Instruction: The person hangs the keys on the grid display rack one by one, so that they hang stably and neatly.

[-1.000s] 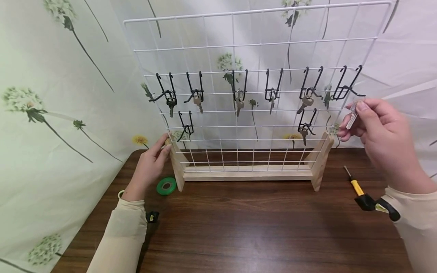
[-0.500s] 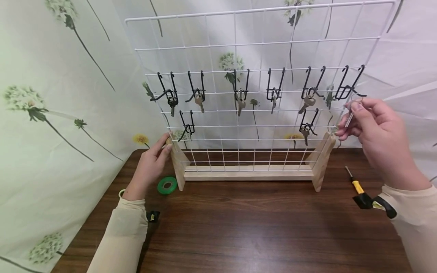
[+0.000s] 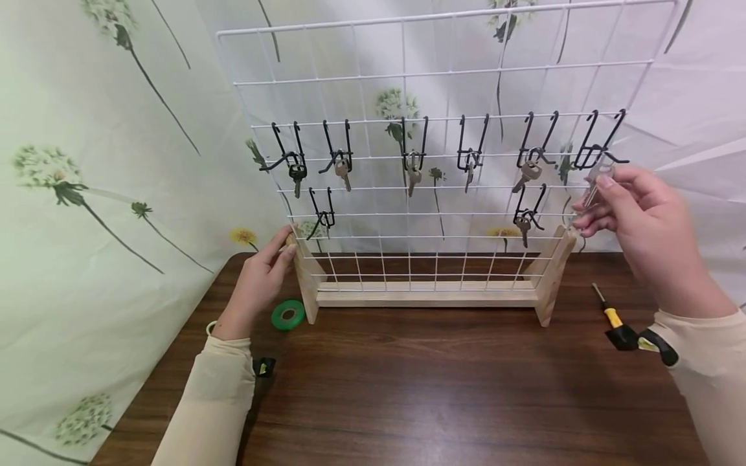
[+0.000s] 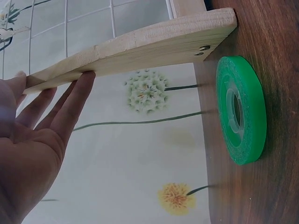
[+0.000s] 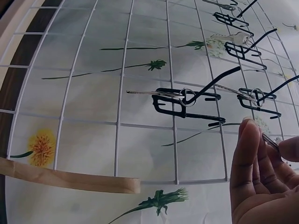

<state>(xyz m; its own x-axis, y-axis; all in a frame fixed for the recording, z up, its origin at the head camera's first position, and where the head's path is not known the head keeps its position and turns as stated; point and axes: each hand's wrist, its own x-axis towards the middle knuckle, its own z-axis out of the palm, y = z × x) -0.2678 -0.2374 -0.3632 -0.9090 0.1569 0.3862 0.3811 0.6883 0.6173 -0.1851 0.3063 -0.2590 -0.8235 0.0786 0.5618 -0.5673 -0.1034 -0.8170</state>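
At the upper right my right hand (image 3: 653,223) pinches a silver key (image 3: 592,189) between thumb and fingers. The key is just under the rightmost black hook (image 3: 593,153); whether its ring touches the hook cannot be made out. In the right wrist view only a thin edge of this key (image 5: 270,141) shows. My left hand (image 3: 263,275) grips the top of the left wooden upright (image 4: 135,44), thumb on one side and fingers on the other. That upright belongs to the stand under the white wire grid (image 3: 408,257).
Several hooks along the upper row carry keys, such as a black-headed key (image 3: 297,173). The lower right hook bears a key (image 3: 524,224); the lower left hook (image 3: 322,217) is bare. Green tape (image 3: 281,316) and a yellow-handled screwdriver (image 3: 612,317) lie on the brown table (image 3: 408,388).
My right hand has shifted slightly left and up, bringing the key closer beneath the rightmost hook. The left hand keeps its grip on the upright.
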